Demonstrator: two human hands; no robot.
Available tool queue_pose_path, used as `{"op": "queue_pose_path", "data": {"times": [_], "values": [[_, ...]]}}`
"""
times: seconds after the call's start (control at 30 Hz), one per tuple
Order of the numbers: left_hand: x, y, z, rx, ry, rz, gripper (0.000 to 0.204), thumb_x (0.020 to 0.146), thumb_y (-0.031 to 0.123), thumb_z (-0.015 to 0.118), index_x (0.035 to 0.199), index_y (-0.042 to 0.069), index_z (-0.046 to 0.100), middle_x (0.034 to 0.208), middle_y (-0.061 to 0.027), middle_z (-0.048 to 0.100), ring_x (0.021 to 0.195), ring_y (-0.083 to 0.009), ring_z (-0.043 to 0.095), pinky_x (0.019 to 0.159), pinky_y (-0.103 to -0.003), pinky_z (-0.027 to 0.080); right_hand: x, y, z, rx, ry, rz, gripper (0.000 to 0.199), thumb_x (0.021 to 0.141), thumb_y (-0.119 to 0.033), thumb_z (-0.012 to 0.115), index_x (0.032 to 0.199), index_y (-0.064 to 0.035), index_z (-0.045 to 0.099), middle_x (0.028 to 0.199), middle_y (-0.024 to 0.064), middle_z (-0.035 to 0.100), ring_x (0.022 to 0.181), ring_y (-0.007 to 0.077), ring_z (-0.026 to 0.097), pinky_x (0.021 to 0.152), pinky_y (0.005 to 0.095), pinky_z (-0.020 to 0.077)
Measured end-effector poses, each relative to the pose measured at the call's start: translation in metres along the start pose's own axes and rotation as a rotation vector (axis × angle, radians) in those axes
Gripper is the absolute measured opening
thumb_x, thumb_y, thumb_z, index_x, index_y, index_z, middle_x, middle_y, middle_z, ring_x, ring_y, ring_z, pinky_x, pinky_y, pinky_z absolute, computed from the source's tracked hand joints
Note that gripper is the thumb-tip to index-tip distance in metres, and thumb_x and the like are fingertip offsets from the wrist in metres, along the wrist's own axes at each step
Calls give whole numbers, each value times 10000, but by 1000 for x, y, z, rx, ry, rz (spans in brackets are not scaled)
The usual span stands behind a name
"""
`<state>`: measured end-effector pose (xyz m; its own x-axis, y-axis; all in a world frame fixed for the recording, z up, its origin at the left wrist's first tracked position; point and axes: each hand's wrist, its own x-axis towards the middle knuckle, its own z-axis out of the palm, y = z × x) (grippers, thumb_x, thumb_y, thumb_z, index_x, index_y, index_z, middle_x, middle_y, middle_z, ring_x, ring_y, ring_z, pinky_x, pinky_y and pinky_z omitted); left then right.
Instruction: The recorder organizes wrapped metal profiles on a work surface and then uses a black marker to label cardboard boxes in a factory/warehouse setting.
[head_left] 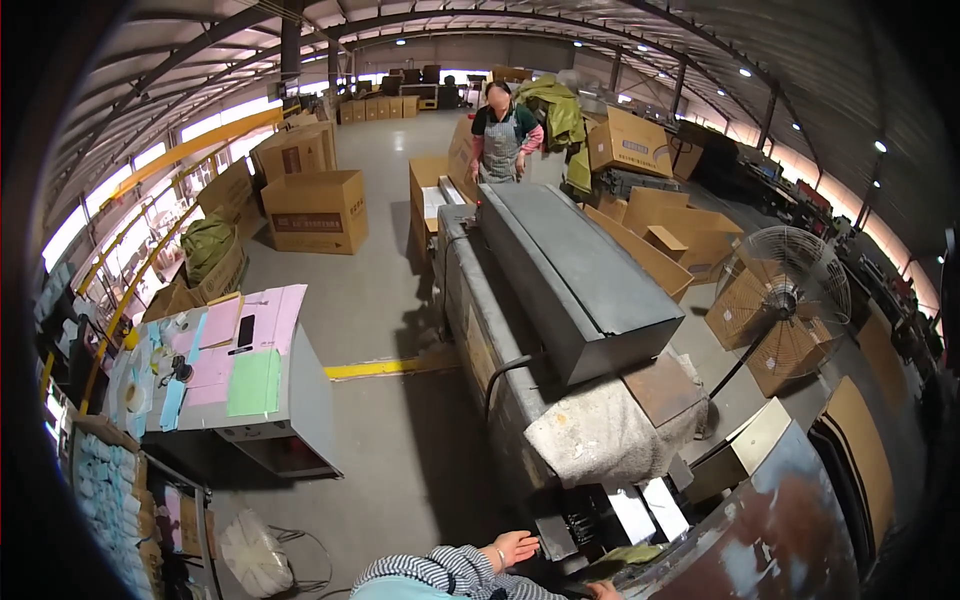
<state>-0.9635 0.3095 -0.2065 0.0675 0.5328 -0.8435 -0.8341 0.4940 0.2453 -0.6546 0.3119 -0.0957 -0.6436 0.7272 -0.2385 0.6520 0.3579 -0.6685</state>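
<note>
Long grey machine (560, 290) lengthwise away

We see a large brown cardboard box (315, 211) with a dark label on the floor left, another brown box (632, 143) with a label stacked right, more brown cartons (385, 107) far back.

A long grey metal conveyor machine (560, 290) runs away from the viewer. At its near end, the left hand (514, 548) rests open beside the machine's dark outfeed rollers (590, 520); the right hand (603, 591) is mostly cut off. A person in an apron (502, 135) stands at the machine's far end. A round wire-guarded pedestal fan (785, 295) stands right of the machine, and a grey table with pink and green sheets (245, 370) stands to its left.
</note>
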Motion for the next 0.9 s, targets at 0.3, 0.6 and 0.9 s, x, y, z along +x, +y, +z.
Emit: {"op": "queue_pose_path", "data": {"times": [0.3,0.6,0.9], "values": [[-55,-105,-53,-87,-84,-11,331,1013,206,545,1307,55,527,1280,-144,648,1162,-295,648,973,-424,540,-62,-10,32,-108,-167,-102,400,829,-218,686,1179,-29,644,1073,254,645,1023,428,608,907,461,499],[-135,-139,-79,-55,-120,-12,321,923,296,668,1142,62,666,1140,-83,707,987,-258,673,868,-415,573,-147,37,80,-134,-230,43,468,835,-266,704,1232,-27,635,1157,239,652,1096,406,605,943,445,494],[-105,-121,-124,-66,-214,-22,302,1000,197,570,1261,45,566,1260,-141,661,1166,-291,647,975,-420,539,-141,25,155,-215,-170,111,456,863,-269,673,1255,-46,608,1233,229,621,1124,360,610,968,452,487]]}}
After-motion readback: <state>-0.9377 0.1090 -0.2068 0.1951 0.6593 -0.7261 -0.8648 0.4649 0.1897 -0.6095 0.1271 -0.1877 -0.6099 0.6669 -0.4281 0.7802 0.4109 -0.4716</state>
